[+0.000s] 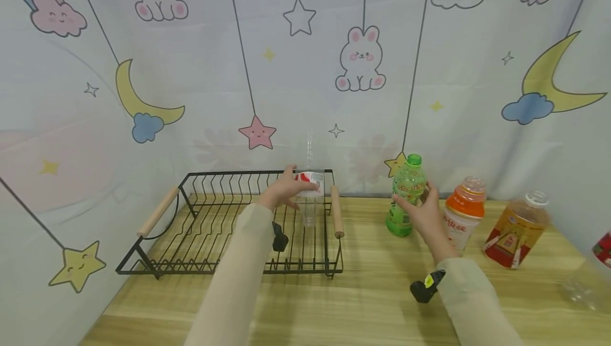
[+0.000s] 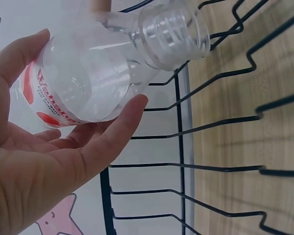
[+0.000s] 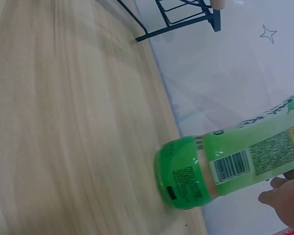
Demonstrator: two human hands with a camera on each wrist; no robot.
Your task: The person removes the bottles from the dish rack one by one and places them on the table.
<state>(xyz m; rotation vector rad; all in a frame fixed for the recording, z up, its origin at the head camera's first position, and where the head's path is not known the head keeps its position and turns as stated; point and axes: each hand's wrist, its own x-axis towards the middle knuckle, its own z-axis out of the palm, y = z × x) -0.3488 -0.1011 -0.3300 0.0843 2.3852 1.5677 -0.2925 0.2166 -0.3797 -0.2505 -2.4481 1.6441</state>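
In the head view, my left hand grips a clear plastic bottle with a red and white label. The bottle is upside down, its neck pointing into the right end of the black wire dish rack. From the left wrist, the bottle's uncapped, threaded mouth shows close to the wires, thumb and fingers on either side of the label. My right hand holds a green plastic bottle upright, thumb on one side and fingers on the other. Its base is right at the tabletop.
Right of the green bottle stand an orange and white bottle and a bottle with a yellow and red label. A clear bottle is at the right edge. The rack has wooden handles. A patterned curtain hangs behind.
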